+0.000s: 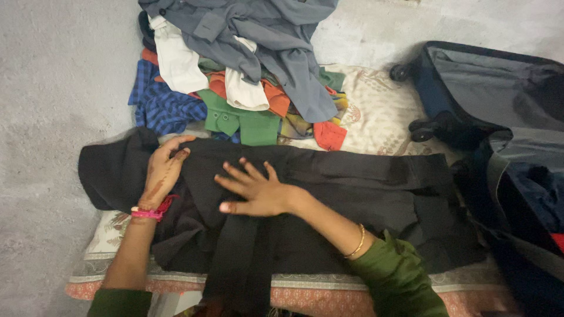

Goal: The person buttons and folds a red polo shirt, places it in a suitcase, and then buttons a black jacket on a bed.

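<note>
A black garment (352, 194) lies spread across a patterned cloth mat (382, 111) on the floor. My left hand (163, 171) rests flat on the garment's left part, fingers together, with a pink bracelet at the wrist. My right hand (255, 189) presses flat on the garment's middle with fingers spread, a gold bangle on the forearm. Neither hand grips anything.
A heap of clothes (247, 64) in grey, white, green, orange and blue check lies just beyond the garment. An open dark blue suitcase (493, 88) stands at the right, its lid reaching toward the mat. Grey concrete floor (53, 88) lies to the left.
</note>
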